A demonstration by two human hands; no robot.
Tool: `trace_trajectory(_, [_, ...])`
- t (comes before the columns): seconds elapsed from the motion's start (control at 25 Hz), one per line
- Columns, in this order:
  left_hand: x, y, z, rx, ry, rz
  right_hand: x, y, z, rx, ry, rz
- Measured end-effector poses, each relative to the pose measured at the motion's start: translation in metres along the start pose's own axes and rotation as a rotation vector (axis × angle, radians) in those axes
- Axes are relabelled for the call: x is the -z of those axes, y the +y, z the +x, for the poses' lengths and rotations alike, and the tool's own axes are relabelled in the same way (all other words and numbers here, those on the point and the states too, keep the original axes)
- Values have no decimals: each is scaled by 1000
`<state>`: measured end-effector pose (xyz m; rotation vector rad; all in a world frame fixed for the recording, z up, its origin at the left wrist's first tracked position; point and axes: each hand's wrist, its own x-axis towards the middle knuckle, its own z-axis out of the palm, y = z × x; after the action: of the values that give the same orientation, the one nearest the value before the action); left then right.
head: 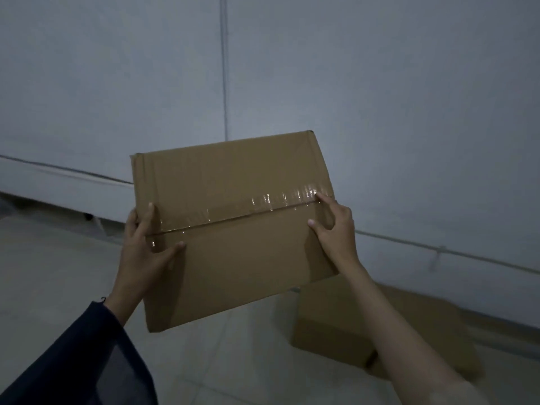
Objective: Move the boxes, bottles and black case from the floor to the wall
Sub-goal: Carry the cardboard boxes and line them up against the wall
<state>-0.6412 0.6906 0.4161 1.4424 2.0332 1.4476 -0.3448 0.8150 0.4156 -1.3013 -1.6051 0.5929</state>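
No readable print on the taped cardboard box [233, 229]. My left hand [143, 247] and right hand [336, 232] clamp its sides, above pale floor tiles [58, 273], second box [380, 325] by grey wall [380, 112].

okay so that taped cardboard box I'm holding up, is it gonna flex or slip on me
The taped cardboard box probably stays stiff: its faces look flat. It seems light, since the left hand and right hand pinch only its edges. The glossy tape may be slick.
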Motion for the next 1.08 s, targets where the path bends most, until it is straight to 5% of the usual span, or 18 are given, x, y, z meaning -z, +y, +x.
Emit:
trace_trajectory(0.32, [-238, 117, -88, -172, -427, -127, 271, 118, -74, -223, 333, -258])
trace_trajectory(0.68, [-430, 180, -138, -490, -886, -139, 430, 240, -133, -449, 513, -345])
trace_trajectory(1.08, [-639, 254, -160, -383, -909, -128, 561, 388, -44, -581, 460, -315])
